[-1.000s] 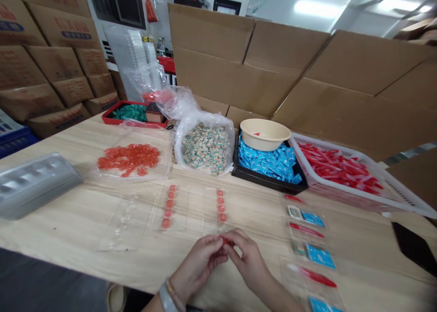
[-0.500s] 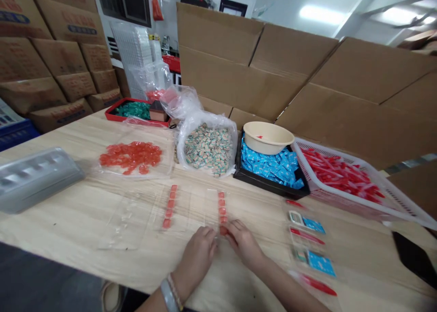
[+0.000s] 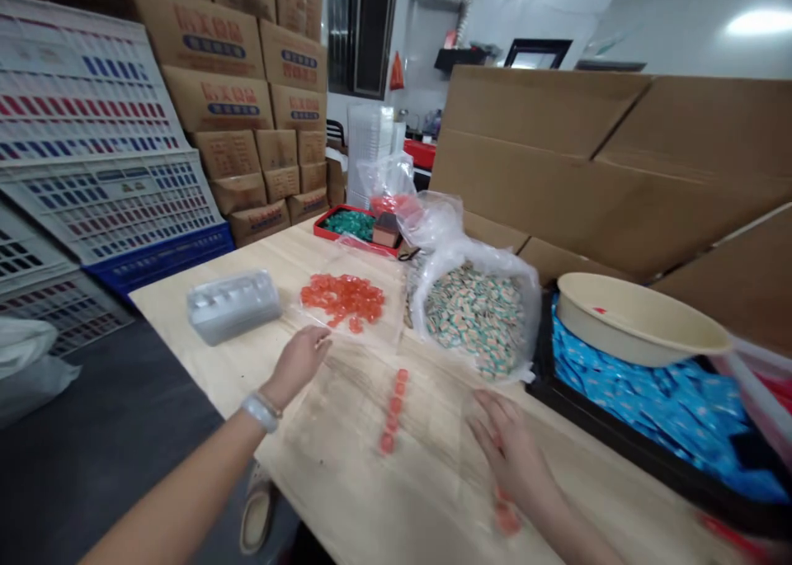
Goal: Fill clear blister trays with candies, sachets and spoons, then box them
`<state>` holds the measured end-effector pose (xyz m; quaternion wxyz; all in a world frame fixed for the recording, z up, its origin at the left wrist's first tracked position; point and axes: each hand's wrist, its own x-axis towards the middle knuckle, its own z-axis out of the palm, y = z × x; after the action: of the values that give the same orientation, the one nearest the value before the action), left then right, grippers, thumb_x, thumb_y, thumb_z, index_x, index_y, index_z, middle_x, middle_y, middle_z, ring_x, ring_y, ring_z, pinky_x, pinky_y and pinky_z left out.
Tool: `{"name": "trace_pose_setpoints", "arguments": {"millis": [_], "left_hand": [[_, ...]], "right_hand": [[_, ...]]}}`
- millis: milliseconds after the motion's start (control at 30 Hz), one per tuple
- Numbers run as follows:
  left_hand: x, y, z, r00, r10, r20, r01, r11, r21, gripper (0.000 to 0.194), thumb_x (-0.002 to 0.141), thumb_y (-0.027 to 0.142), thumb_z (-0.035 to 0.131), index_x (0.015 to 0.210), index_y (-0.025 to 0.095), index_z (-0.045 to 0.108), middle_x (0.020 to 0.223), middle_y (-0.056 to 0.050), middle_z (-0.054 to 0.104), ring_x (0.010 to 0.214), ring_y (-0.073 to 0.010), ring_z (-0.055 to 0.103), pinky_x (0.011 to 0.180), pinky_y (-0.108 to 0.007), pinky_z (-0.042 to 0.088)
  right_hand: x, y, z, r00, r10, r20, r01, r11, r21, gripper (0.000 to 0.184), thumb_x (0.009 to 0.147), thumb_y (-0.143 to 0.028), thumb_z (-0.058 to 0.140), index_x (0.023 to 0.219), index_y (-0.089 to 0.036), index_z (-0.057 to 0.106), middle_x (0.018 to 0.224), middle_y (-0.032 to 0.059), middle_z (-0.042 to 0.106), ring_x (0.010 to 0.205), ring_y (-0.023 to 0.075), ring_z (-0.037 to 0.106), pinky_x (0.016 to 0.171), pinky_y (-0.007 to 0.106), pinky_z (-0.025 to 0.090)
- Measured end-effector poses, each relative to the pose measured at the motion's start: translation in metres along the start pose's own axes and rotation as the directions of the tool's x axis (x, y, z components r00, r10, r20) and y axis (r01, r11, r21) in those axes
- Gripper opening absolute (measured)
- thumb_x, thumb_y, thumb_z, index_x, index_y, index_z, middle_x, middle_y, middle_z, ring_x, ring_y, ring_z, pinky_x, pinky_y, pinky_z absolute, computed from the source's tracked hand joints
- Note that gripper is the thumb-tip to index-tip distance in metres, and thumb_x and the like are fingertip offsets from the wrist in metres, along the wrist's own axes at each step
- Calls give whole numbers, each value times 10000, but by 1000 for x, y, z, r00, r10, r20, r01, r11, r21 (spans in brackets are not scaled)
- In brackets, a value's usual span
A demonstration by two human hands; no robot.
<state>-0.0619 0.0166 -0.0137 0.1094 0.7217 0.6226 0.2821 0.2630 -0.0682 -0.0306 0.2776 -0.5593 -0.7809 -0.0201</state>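
My left hand [image 3: 300,362], slightly blurred with loosely bent fingers, hovers at the near edge of a pile of small red-orange pieces [image 3: 346,295] on a clear plastic sheet. No piece shows in it. My right hand [image 3: 511,441] lies over a clear plastic tray on the right, its thumb and fingers apart. It partly covers a row of red pieces [image 3: 506,519] there. Between the hands, another clear tray carries a row of red pieces [image 3: 392,423].
Stacked clear trays [image 3: 233,309] stand at the table's left edge. Behind are a red tray of green pieces [image 3: 322,233], a bag of small printed packets [image 3: 476,317], and a black tray [image 3: 594,441] of blue packets under a cream basin [image 3: 637,326]. Cardboard boxes [image 3: 216,103] rise beyond.
The view has swung left. My right hand set a red piece at the near end of its row and then shifted over the tray. My left hand moved away to the red pile.
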Motion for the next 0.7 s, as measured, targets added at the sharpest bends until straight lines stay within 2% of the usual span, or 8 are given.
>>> {"name": "trace_pose_setpoints", "arguments": {"millis": [67,167,267,333,433,500,633,700], "left_hand": [[35,-29,-5,999,-42,-33,43,998,41,237,790,205,415,928,131,592,929,-89,607,887,-188,536,823,-304,392],[71,-42,6,996,-81,-48,84,994,69,221,761,167,452,929,143,593,929,-86,607,881,-185,538,807,-294,391],[84,-43,23,992,-116,-43,119,989,87,175,717,135,501,860,136,602,880,-94,609,842,-200,551,775,-313,396],[83,-47,30,990,-130,-53,134,987,85,159,727,126,478,832,135,597,862,-99,606,843,-209,549,768,-327,392],[78,-56,33,988,-137,-70,141,988,57,175,757,127,425,812,145,590,849,-93,604,841,-202,542,760,-321,391],[77,-62,32,989,-129,-69,131,991,25,187,753,112,419,810,152,593,820,-77,608,810,-188,544,750,-306,396],[77,-67,27,990,-104,-97,99,994,-53,306,732,61,406,967,159,577,862,-69,592,823,-168,532,769,-292,397],[71,-67,21,983,-98,-156,77,988,-134,335,748,59,373,1001,163,568,886,-68,574,848,-157,520,786,-291,396]], "right_hand": [[44,-26,11,996,-79,51,75,994,81,257,818,-273,422,1025,-168,532,965,96,578,931,203,512,811,363,423],[117,-71,45,965,-218,149,194,968,157,227,822,-222,416,984,-164,563,907,80,595,878,183,521,780,317,422],[179,-104,93,941,-222,257,215,975,54,244,828,-173,387,988,-178,571,921,67,587,897,160,510,791,274,393],[207,-114,124,930,-193,313,213,977,-31,249,815,-151,391,974,-188,579,921,66,578,891,159,509,779,271,382],[227,-117,156,917,-179,355,220,972,-78,228,790,-139,408,910,-191,595,911,82,557,886,188,504,778,324,364],[232,-115,166,911,-175,374,224,970,-91,229,785,-132,398,899,-188,589,917,93,541,887,203,498,777,355,352],[235,-109,164,892,-183,413,233,970,-74,179,742,-158,461,881,-191,569,892,70,526,862,188,493,756,326,356],[232,-104,157,899,-186,396,215,976,-30,151,717,-179,498,857,-184,556,890,56,517,862,173,485,751,300,361]]}}
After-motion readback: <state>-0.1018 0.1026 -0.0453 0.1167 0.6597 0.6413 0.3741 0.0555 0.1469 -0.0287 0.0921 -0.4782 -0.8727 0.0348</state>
